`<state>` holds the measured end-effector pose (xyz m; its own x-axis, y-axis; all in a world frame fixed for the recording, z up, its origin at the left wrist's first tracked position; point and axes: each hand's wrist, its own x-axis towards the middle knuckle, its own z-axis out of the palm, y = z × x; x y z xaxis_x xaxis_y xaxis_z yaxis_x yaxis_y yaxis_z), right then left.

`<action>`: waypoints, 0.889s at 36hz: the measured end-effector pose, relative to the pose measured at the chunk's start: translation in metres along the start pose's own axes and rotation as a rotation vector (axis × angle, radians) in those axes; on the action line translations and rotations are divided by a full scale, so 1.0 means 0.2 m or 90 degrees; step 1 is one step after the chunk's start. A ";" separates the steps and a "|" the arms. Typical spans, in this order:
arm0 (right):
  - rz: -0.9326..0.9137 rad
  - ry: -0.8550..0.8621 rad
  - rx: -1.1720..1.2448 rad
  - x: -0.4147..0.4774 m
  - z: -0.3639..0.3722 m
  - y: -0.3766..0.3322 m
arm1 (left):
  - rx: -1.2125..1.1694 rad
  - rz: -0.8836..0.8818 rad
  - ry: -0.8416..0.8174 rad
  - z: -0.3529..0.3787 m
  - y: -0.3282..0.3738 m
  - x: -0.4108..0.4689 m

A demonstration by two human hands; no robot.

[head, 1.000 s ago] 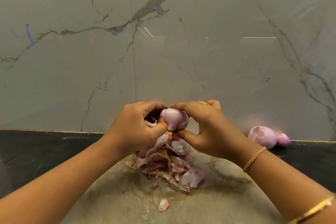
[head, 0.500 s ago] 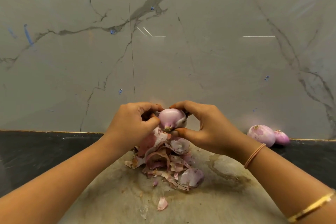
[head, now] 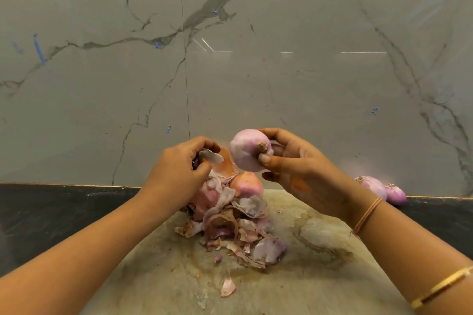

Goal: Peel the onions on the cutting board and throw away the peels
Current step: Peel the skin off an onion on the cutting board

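A: Nearest?
B: Cutting board, peel pile at its centre.
A: Hands?
B: Left hand fingers pinch a peel scrap. Right hand fingers grip the peeled onion, 12 o'clock above the pile.
A: Beyond?
B: Two onions on the table, 3 o'clock.

A kitchen: a dark counter under a marble backsplash, with a stained cutting board and onion peels.

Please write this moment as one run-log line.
left hand pinches peel | right hand holds onion | peel pile on cutting board
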<state>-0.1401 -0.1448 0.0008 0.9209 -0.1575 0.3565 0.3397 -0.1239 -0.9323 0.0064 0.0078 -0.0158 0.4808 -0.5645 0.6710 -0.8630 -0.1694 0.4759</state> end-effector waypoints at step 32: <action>-0.122 0.026 -0.517 -0.01 0.08 0.02 | 0.108 0.149 0.026 0.00 0.06 -0.02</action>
<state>-0.1367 -0.1294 -0.0046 0.8485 -0.0946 0.5207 0.2322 -0.8176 -0.5269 -0.0055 0.0079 -0.0132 0.2681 -0.5715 0.7756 -0.9633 -0.1732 0.2053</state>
